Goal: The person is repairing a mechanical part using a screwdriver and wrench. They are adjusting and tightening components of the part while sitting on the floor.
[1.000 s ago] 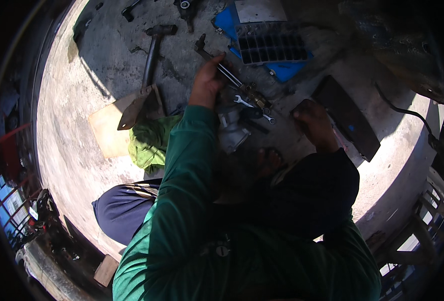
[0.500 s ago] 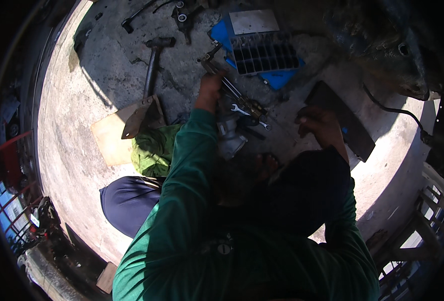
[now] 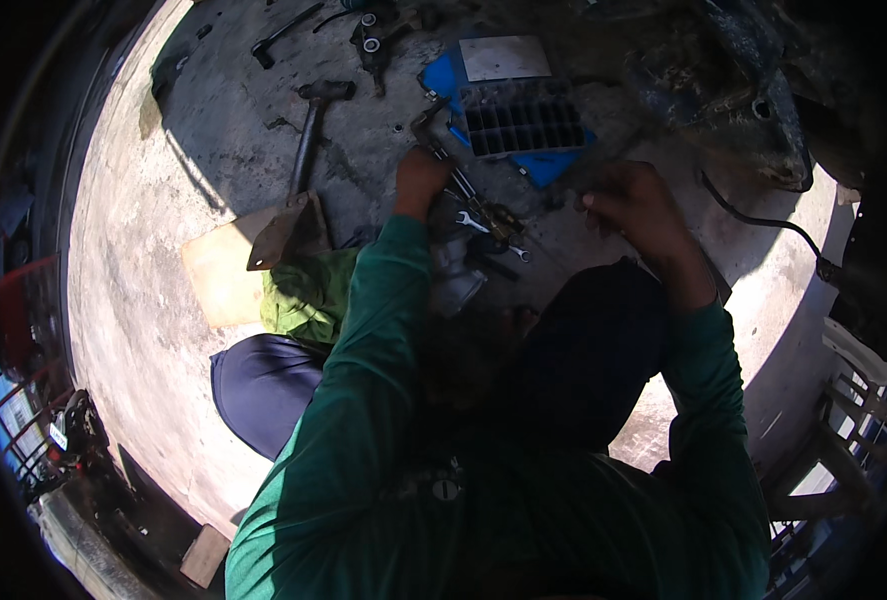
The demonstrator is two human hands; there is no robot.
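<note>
My left hand (image 3: 423, 182) is closed at the upper end of a cluster of long metal tools (image 3: 466, 186) lying on the concrete; its fingertips are hidden, so what it grips cannot be told. Near the cluster's lower end lie a combination wrench (image 3: 520, 254) and another open-ended wrench head (image 3: 466, 218). My right hand (image 3: 635, 203) hovers to the right of these tools, its fingers curled and pinched together; anything between them is too dark to make out. Ahead of my hands, a compartment organizer box (image 3: 525, 130) rests with its lid raised on a blue case (image 3: 548, 168).
A hammer (image 3: 307, 140) lies to the left, its handle end by a cardboard piece (image 3: 218, 275) and a green cloth (image 3: 308, 295). Greasy metal parts (image 3: 371, 50) sit at the far side. Dark machinery (image 3: 763, 110) and a black cable (image 3: 763, 218) are at the right.
My right hand has risen away from my knee, further forward, and now covers much of the dark flat slab. My left hand stays by the tools. The view has shifted slightly.
</note>
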